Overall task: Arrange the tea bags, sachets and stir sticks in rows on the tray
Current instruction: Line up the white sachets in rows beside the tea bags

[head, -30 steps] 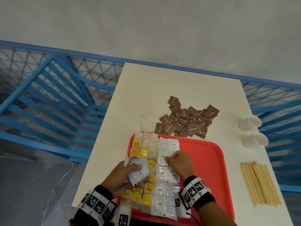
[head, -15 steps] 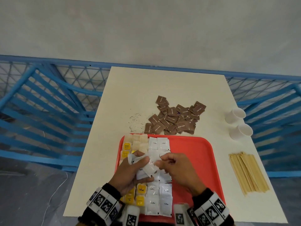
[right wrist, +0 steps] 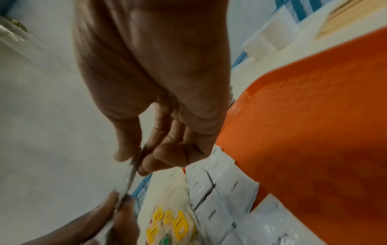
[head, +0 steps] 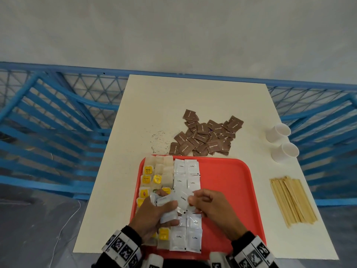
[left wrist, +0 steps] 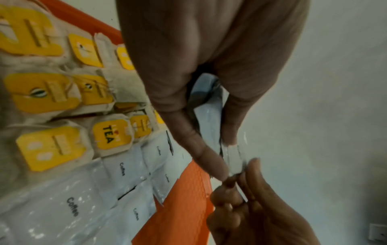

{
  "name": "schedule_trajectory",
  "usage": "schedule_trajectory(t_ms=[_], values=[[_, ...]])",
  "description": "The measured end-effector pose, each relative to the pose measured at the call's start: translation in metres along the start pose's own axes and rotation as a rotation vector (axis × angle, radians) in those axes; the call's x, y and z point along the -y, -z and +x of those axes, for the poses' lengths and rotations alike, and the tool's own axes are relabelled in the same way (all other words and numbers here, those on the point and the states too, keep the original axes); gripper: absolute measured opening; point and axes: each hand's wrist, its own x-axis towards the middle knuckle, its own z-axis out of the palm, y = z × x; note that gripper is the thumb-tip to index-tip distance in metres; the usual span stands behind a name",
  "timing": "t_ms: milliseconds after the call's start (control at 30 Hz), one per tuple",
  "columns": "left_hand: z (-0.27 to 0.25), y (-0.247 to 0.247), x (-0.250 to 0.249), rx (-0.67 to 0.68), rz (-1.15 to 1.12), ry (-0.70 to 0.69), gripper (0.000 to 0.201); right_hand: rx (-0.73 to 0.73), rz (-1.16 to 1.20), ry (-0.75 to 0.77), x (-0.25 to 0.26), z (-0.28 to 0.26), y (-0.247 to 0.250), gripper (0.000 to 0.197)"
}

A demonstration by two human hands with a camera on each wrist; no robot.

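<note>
Both hands are bare. Behind the left hand [head: 152,215], a wide white wristband [head: 123,248] printed with black square-patterned markers wraps a black sleeve [head: 133,232]. Behind the right hand [head: 214,211], a matching marker band [head: 255,254] covers another black cuff [head: 242,237].

Your right hand [right wrist: 159,92] hangs over the near part of the orange tray [right wrist: 314,132], thumb and forefinger closed in a grip on the thin edge of a white sachet [right wrist: 134,167], seen edge-on and blurred. Your left hand [right wrist: 100,222] comes in from the lower left corner and pinches the same sachet at its other end. Below your fingers, white coffee sachets [right wrist: 228,194] lie flat in rows on the tray, touching one another. Beside them sit tea bags [right wrist: 169,227] with yellow tags. Beyond the tray's far edge, on the counter [right wrist: 310,29], you can see white cups [right wrist: 270,38] and pale wooden stir sticks [right wrist: 351,18].
</note>
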Motion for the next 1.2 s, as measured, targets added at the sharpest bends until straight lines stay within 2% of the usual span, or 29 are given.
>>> schedule_trajectory(t_ms=[67, 133, 233, 300, 367, 433, 600, 700, 767, 867, 900, 933, 1000, 1100, 1200], values=[[0.001, -0.004, 0.003, 0.009, 0.036, 0.029, 0.051, -0.015, 0.002, -0.003, -0.004, 0.005, -0.002, 0.026], [0.002, -0.005, 0.004, 0.004, 0.048, 0.037, 0.048, -0.074, -0.024, -0.006, -0.006, 0.018, 0.003, 0.019], [0.003, 0.004, 0.003, -0.009, 0.030, 0.047, 0.050, -0.174, -0.248, 0.029, -0.008, 0.048, 0.021, 0.019], [0.001, 0.012, 0.002, 0.028, 0.004, 0.055, 0.050, -0.184, -0.411, 0.052, -0.010, 0.070, 0.031, 0.021], [-0.001, 0.018, 0.000, 0.040, 0.018, 0.056, 0.048, -0.157, -0.471, 0.035, -0.014, 0.087, 0.036, 0.013], [-0.004, 0.020, -0.003, 0.052, 0.025, 0.043, 0.049, -0.190, -0.482, 0.022, -0.018, 0.098, 0.036, 0.014], [-0.008, 0.021, -0.005, 0.036, 0.003, 0.050, 0.049, -0.372, -0.520, -0.021, -0.023, 0.099, 0.028, 0.016], [-0.008, 0.019, -0.007, 0.077, -0.030, 0.051, 0.063, -0.412, -0.506, 0.068, -0.013, 0.076, 0.019, 0.012], [-0.009, 0.016, -0.011, 0.115, -0.027, 0.060, 0.065, -0.320, -0.461, 0.175, 0.002, 0.054, 0.007, 0.011], [-0.012, 0.008, -0.015, 0.160, 0.010, 0.077, 0.054, 0.087, -0.481, 0.201, 0.022, 0.025, -0.017, 0.012], [-0.013, 0.004, -0.017, 0.182, 0.037, 0.077, 0.054, 0.156, -0.491, 0.209, 0.024, 0.020, -0.021, 0.012], [-0.014, 0.001, -0.017, 0.200, 0.051, 0.071, 0.056, 0.159, -0.457, 0.220, 0.025, 0.017, -0.021, 0.010], [-0.014, 0.001, -0.018, 0.223, 0.062, 0.059, 0.060, 0.077, -0.312, 0.202, 0.027, 0.016, -0.012, 0.009], [-0.015, 0.007, -0.021, 0.186, 0.039, 0.028, 0.053, 0.026, -0.203, 0.156, 0.027, 0.014, 0.004, 0.011], [-0.017, 0.008, -0.027, 0.168, 0.128, -0.015, 0.046, 0.011, -0.138, 0.127, 0.025, 0.013, 0.009, 0.011]])
